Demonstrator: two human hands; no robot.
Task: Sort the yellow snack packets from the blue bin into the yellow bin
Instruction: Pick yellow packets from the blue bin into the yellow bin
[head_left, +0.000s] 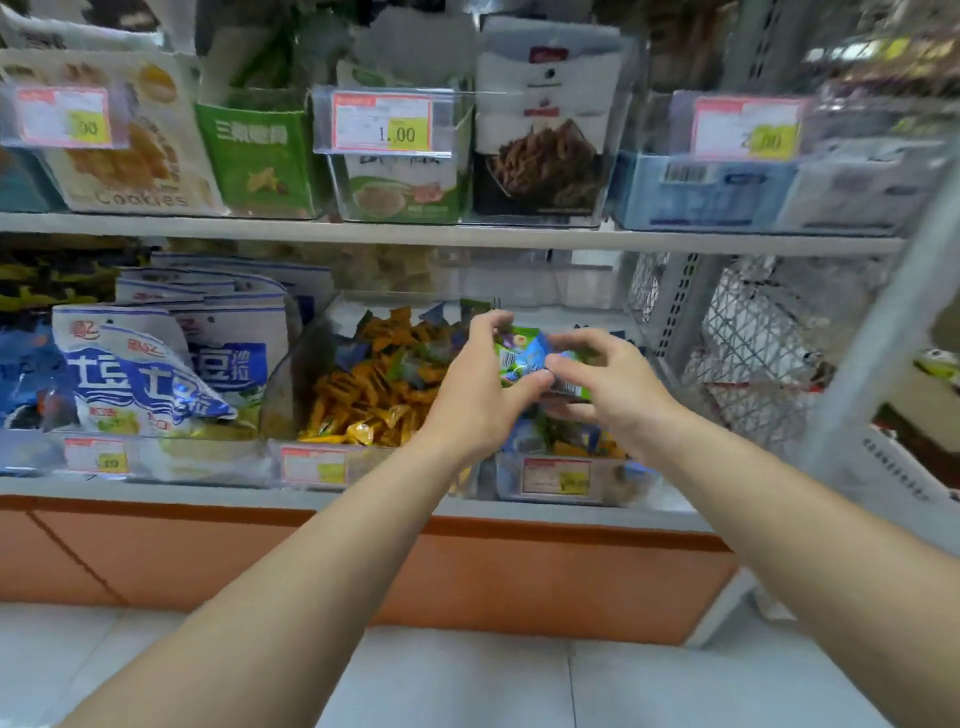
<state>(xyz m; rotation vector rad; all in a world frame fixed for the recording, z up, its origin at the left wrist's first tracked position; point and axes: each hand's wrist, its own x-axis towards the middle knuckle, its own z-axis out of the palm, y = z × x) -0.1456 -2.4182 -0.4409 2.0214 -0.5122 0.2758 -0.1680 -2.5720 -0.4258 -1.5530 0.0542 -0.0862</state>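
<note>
Two clear bins stand side by side on the lower shelf. The left bin (291, 384) is heaped with yellow snack packets (363, 395). The right bin (613, 480) holds mostly blue and green packets (550, 434) with a few yellow ones. Above the right bin, my left hand (475, 387) grips a small bunch of blue and green packets (524, 356) between thumb and fingers. My right hand (605, 382) hovers at the same bunch with fingers curled, its fingertips at the packets' right edge. Whether it pinches one is unclear.
Large white and blue bags (156, 364) fill the shelf to the left. The upper shelf (415, 234) carries cookie and snack packs behind price tags. A wire mesh panel (753, 353) and a grey upright close the right side. An orange base board runs below.
</note>
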